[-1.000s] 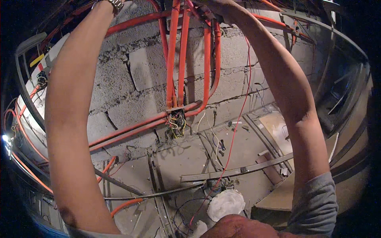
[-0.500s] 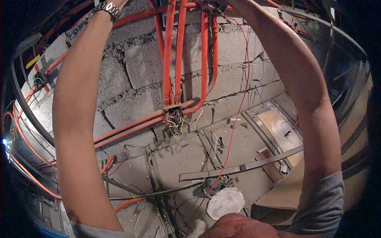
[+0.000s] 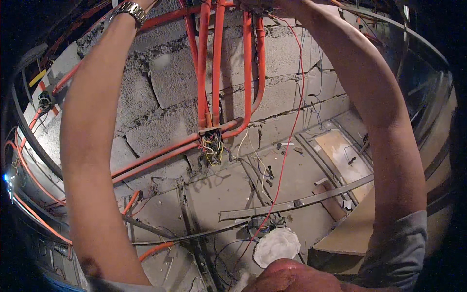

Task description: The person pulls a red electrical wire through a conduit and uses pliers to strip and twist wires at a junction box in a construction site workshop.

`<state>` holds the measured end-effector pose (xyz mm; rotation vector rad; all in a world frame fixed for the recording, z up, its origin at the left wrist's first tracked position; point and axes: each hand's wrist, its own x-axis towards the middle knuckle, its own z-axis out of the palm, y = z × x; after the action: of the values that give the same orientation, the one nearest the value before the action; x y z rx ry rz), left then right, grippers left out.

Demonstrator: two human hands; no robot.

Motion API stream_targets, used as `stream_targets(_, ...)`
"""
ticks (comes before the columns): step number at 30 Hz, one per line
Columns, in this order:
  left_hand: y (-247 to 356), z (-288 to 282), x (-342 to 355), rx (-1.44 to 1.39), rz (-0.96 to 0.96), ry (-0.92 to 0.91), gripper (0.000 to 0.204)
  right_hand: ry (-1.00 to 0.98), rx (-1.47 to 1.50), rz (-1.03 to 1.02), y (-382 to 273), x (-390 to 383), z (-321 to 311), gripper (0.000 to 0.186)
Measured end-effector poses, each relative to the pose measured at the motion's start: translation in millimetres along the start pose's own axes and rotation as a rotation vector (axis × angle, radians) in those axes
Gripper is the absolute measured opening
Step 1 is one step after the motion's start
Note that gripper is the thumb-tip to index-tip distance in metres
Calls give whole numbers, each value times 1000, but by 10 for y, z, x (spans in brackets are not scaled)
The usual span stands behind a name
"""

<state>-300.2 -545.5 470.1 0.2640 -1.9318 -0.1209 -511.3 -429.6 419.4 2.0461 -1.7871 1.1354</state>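
Both arms reach up along the block wall (image 3: pixel 165 82). The right hand (image 3: pixel 272 6) touches the orange conduits (image 3: pixel 216 58) at the wall's top edge; its grip cannot be told. The left hand is out of view above the wristwatch (image 3: pixel 129 10).

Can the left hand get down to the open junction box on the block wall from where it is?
Probably yes. The left hand is out of frame above its wristwatch; the junction box sits below between both forearms, with only bare block wall and orange conduits nearby, nothing blocking.

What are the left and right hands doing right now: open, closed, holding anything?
Left hand: out of view above the wristwatch; cannot be told.
Right hand: only its edge shows, among the orange conduits; grip cannot be told.
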Motion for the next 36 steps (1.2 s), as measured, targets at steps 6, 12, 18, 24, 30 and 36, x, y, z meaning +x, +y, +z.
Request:
stream_targets(6, 26, 124, 137, 52, 94, -16, 23, 31, -569, 29, 190, -15, -69, 42)
stream_targets(12, 31, 128, 242, -219, 93, -255, 16, 207, 568, 84, 252, -92, -98, 36)
stream_targets(18, -87, 136, 137, 83, 149, -81, 18, 160, -501, 12, 130, -53, -56, 32)
stream_targets(24, -66, 43, 138, -54, 31, -118, 23, 35, -316, -52, 8, -242, -138, 32)
stream_targets(30, -186, -66, 231, 240, 272, -54, 25, -124, 11, -73, -293, -478, -304, 34)
stream_targets(36, -2, -54, 159, 39, 2, -134, 26, -173, 118, -24, -416, -576, -366, 38)
